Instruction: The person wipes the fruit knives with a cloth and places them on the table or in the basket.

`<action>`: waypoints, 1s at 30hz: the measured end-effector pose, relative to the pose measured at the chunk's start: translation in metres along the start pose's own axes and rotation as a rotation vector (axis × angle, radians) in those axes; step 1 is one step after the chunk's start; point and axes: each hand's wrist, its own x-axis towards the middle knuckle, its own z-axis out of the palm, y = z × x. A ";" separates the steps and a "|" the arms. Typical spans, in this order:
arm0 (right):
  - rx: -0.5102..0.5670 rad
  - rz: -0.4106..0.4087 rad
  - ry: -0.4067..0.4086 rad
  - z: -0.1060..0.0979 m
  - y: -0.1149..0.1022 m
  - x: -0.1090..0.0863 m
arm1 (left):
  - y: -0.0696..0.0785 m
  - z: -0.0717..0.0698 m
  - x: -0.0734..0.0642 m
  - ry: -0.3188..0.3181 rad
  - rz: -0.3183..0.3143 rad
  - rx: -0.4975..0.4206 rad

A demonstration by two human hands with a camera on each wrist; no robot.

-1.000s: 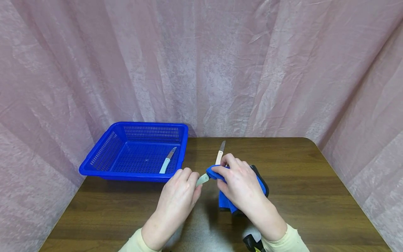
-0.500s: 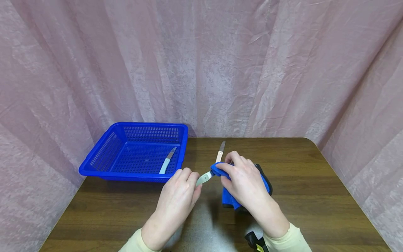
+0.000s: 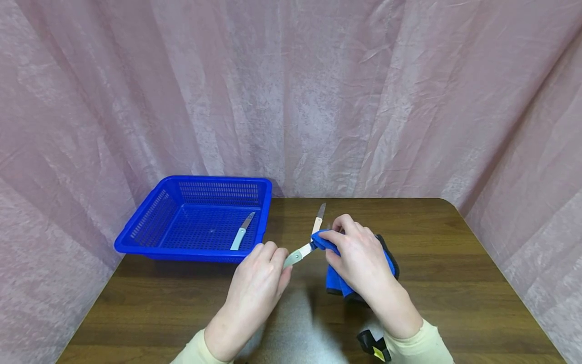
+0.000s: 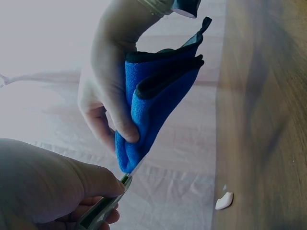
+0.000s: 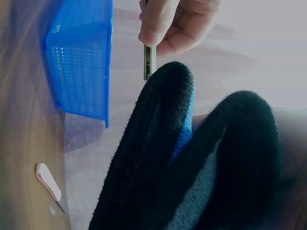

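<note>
My left hand grips the pale green handle of a folding knife, whose blade is out and points to the right. With thumb and fingers, my right hand pinches a blue cloth with black edging, folded over the blade. Bare metal shows between the handle and the cloth; the blade's tip is hidden. In the left wrist view, the cloth hangs in folds from the right hand, close to the knife handle.
A second folding knife, cream-handled and unfolded, lies on the wooden table beyond my right hand. To the left stands a blue plastic basket with a light blue-handled knife inside. Pink curtains hang behind the table.
My right hand and the cloth have slid to the right and slightly away along the blade, uncovering more metal near the handle. My left hand stays in place.
</note>
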 end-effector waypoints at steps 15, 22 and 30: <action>0.005 0.057 -0.001 -0.002 0.006 -0.002 | -0.001 -0.001 -0.002 0.020 0.007 0.002; 0.004 0.075 -0.002 -0.003 0.009 -0.002 | -0.001 -0.002 -0.001 0.029 0.015 0.005; 0.007 0.095 0.002 -0.004 0.013 -0.002 | -0.002 -0.002 -0.001 0.039 0.019 0.014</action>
